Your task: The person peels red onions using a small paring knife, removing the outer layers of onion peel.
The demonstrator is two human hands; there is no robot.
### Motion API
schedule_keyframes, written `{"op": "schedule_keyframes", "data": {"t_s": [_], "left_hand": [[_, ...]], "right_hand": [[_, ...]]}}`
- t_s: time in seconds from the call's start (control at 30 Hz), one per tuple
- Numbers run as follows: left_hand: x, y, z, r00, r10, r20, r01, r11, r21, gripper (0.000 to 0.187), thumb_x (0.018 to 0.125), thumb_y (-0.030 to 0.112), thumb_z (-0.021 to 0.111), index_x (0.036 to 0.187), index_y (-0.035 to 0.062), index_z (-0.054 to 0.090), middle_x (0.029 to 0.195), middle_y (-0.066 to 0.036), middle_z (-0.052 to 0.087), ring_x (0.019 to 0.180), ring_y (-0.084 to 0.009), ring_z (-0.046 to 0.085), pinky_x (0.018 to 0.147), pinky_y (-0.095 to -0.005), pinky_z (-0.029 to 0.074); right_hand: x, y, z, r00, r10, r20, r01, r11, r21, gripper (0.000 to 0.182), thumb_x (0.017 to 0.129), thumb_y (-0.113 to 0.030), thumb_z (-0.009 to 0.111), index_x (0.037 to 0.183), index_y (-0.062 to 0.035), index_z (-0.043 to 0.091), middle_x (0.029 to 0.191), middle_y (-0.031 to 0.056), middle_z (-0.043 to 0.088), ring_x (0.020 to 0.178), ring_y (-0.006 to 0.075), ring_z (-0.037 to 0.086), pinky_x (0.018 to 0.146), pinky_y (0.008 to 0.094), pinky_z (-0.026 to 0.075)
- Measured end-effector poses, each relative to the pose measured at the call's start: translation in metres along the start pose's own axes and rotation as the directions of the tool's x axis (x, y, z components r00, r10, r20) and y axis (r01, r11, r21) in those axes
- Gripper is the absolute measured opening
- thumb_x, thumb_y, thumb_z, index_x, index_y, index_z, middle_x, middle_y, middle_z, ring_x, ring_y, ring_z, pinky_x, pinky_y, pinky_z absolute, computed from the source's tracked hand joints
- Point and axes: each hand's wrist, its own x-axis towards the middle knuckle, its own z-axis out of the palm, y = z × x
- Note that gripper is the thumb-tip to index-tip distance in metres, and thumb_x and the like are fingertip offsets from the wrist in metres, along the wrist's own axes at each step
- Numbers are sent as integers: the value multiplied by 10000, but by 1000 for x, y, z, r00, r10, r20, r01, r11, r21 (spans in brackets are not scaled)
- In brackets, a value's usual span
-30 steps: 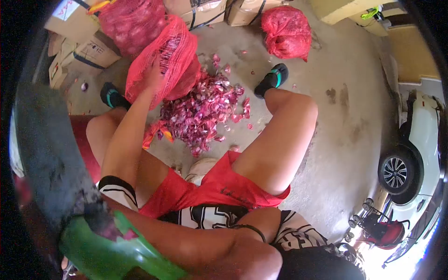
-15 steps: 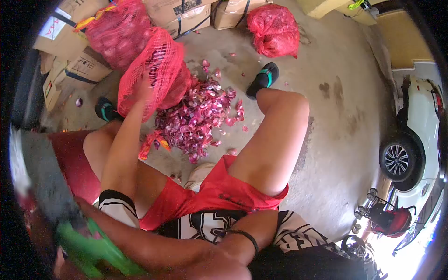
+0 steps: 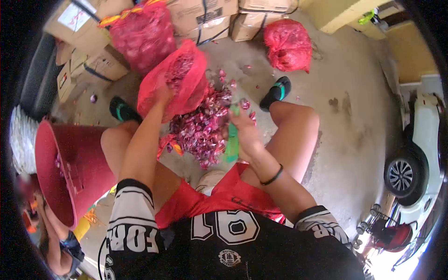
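Note:
My left hand (image 3: 163,95) is closed on the edge of a red mesh bag (image 3: 192,70), its fingers partly hidden by the netting. Small red onions show inside this bag, which leans toward me between my feet. My right hand (image 3: 246,128) grips a green plastic container (image 3: 232,142), seen nearly edge-on and a little blurred. It is held over the right side of a heap of red onions and loose skins (image 3: 198,133) on the floor.
A large red bucket (image 3: 77,189) lies tilted beside my left leg, some onions inside. Another full mesh bag (image 3: 142,39) rests against cardboard boxes (image 3: 203,14); a third red bag (image 3: 288,45) stands farther right. Another person (image 3: 56,242) is at lower left; a parked car (image 3: 420,154) is at right.
My right hand has swung the green container from the bucket at lower left across to the onion heap. My left hand stays at the mesh bag, whose mouth now faces me more. The view has shifted.

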Motion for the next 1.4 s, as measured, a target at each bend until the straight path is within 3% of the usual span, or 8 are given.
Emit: {"op": "schedule_keyframes", "data": {"t_s": [0.13, 0.17, 0.23, 0.4, 0.6, 0.83, 1.07, 1.4], "left_hand": [[2, -10, 9, 959, 137, -247, -218, 915, -340, 594, 733, 302, 785, 1207, 10, 576, 1107, -147, 655, 1032, -318, 622, 923, -410, 475], [18, -22, 17, 997, 67, -40, -78, 810, -581, 596, 745, 223, 766, 1256, 29, 528, 1113, -117, 644, 1029, -281, 617, 909, -393, 479], [25, -17, 5, 981, 64, 181, 106, 607, -788, 589, 775, 108, 725, 1304, 42, 475, 1126, -83, 626, 1031, -234, 610, 902, -371, 483], [-69, 86, -130, 959, 268, 96, 84, 54, -995, 489, 829, -74, 639, 1275, 28, 467, 1143, -91, 589, 1030, -211, 604, 931, -377, 517], [-155, 103, -166, 925, 366, 105, 192, -210, -959, 653, 790, -60, 674, 1364, 58, 386, 1341, -149, 483, 1192, -316, 538, 1046, -488, 448], [-187, 107, -162, 919, 390, 61, 147, -196, -970, 608, 813, 22, 702, 1347, 64, 416, 1309, -117, 516, 1170, -255, 561, 967, -413, 510], [-195, 91, -125, 937, 288, 196, 296, -362, -884, 473, 949, 281, 566, 1348, 68, 428, 1305, -106, 560, 1180, -244, 555, 987, -413, 469], [-194, 92, -123, 926, 280, 254, 341, -329, -881, 547, 836, 51, 692, 1306, 90, 415, 1264, -81, 559, 1164, -250, 563, 976, -418, 496]], "right_hand": [[6, 18, 3, 982, -181, -58, 107, 777, -621, 554, 1005, -420, 431, 1412, -50, 368, 1095, 197, 630, 929, 295, 642, 865, 376, 489], [3, 19, 5, 970, -241, 22, 193, 718, -669, 584, 1004, -434, 426, 1429, -39, 359, 1107, 224, 637, 970, 319, 639, 892, 384, 476], [18, 44, -5, 866, -452, 216, 466, 572, -675, 542, 1014, -426, 401, 1406, -51, 403, 1107, 243, 631, 1016, 319, 635, 926, 380, 461], [4, 26, 5, 863, -453, 222, 480, 598, -642, 431, 1007, -258, 477, 1380, -46, 443, 1098, 210, 635, 973, 226, 627, 896, 326, 463], [-16, 10, 16, 837, -465, 289, 543, 642, -541, 414, 998, -184, 486, 1377, -22, 458, 912, 37, 562, 760, 87, 516, 687, 234, 424], [-40, -12, 46, 679, -560, 475, 714, 354, -603, 449, 939, -144, 562, 1350, 13, 473, 1166, 254, 609, 1075, 274, 629, 919, 348, 467], [-38, 8, 48, 842, -391, 371, 538, 653, -533, 454, 953, -137, 533, 1371, 22, 452, 1292, 210, 570, 1204, 237, 547, 1016, 332, 394], [-32, 0, 49, 853, -374, 365, 519, 685, -512, 521, 955, -131, 533, 1421, 35, 371, 1356, 207, 522, 1251, 232, 503, 1050, 327, 360]]}}
